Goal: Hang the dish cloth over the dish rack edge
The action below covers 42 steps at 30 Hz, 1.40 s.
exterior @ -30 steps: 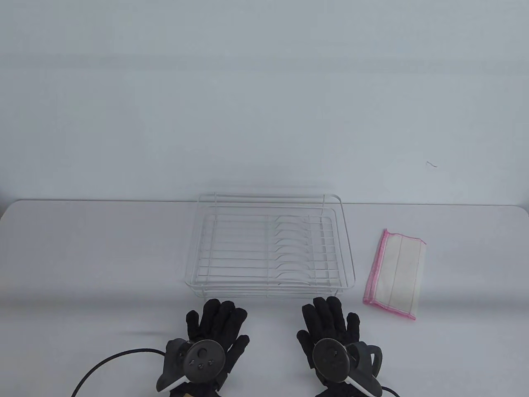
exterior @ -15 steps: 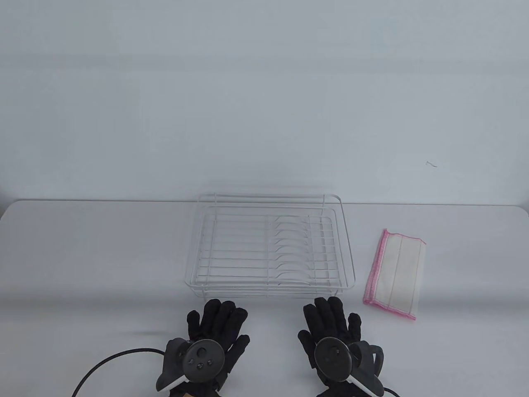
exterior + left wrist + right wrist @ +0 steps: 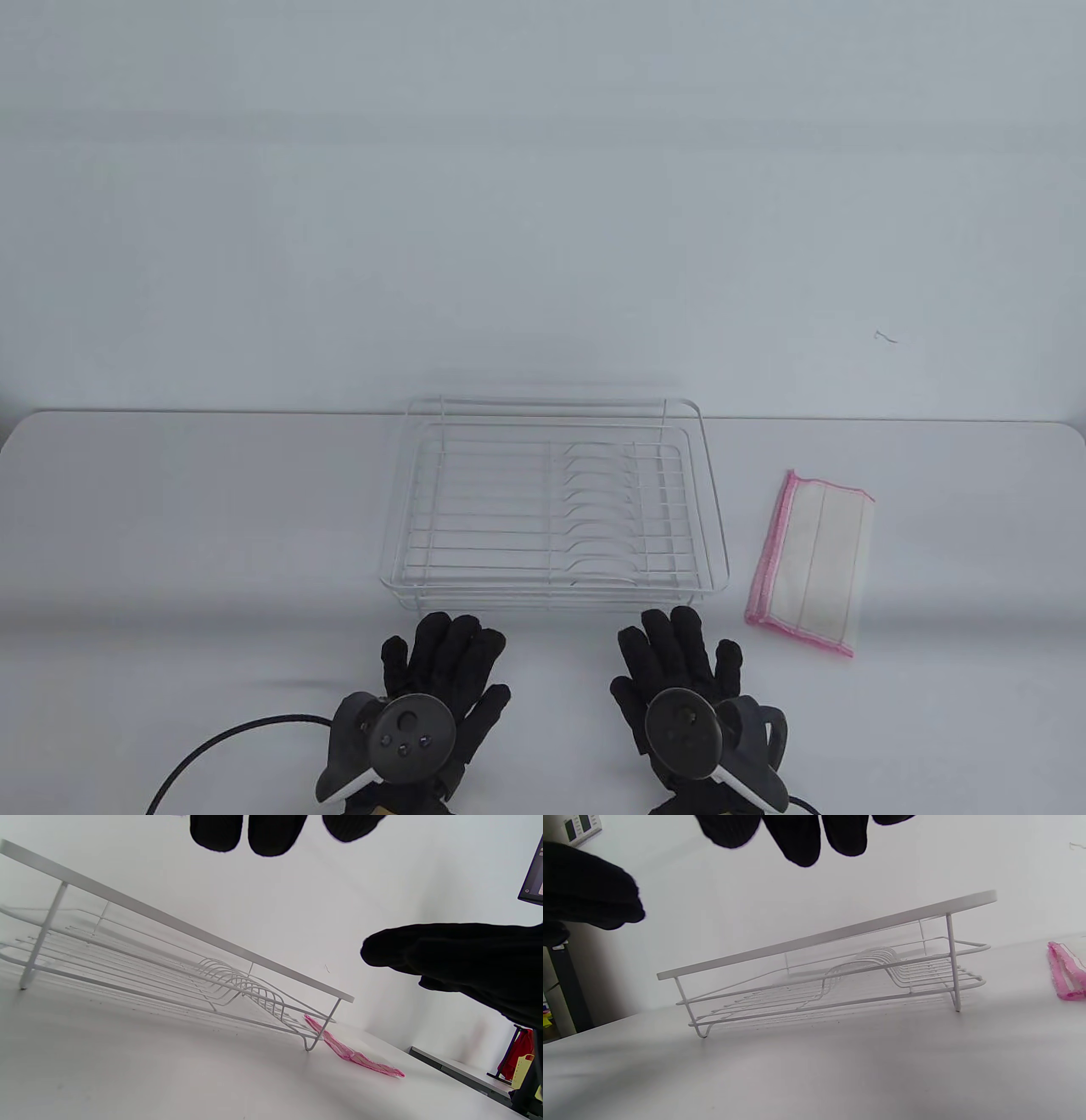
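The dish cloth (image 3: 810,563), folded, lies untouched beyond and to the right of the flat, spread, empty right hand (image 3: 679,671), so the first reach is likely pending, while the left hand (image 3: 441,671) lies likewise; both wrist views show the dish rack (image 3: 178,942) bare.

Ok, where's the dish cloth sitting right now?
In the table view the dish cloth lies folded flat on the table, just right of the dish rack and apart from it, ahead of the right hand, untouched.
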Motion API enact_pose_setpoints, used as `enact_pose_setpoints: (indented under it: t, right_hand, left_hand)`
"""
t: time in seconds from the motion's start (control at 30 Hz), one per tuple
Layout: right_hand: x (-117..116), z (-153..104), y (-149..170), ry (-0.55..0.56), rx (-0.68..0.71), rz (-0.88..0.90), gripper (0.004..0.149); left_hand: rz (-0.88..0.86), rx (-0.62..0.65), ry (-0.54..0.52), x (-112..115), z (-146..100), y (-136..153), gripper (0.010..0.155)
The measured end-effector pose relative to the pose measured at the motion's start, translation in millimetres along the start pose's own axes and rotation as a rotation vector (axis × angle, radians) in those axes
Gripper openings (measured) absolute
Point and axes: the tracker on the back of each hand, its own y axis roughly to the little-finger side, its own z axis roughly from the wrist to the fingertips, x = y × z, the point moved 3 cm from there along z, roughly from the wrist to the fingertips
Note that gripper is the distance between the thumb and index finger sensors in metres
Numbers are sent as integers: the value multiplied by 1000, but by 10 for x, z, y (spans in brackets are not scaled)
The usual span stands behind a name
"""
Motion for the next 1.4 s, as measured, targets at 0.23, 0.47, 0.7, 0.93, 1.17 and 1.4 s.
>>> enact_pose_setpoints:
  t: [0.23,0.47,0.7,0.93,1.17,1.4]
  right_hand:
    - [196,162,613,43,-141,11,51]
    - [190,370,1419,-20,-349,-25,54]
    - [-99,549,1972,-187,-511,-55,64]
    - [-469,691,2313,-366,-634,-71,82]
    - [-500,705,2373,-326,-688,-99,64]
    - [-372,704,2360,-134,-719,-217,43]
  left_hand:
    - [-20,-11,-9,-33,-7,29,59]
    - [-36,-17,-8,-56,-5,35,60]
    - [-40,-3,31,-9,18,-3,60]
    - [-42,3,29,-27,16,-14,60]
    - [-52,-4,50,9,22,-2,60]
    - [-56,-3,54,2,17,-8,60]
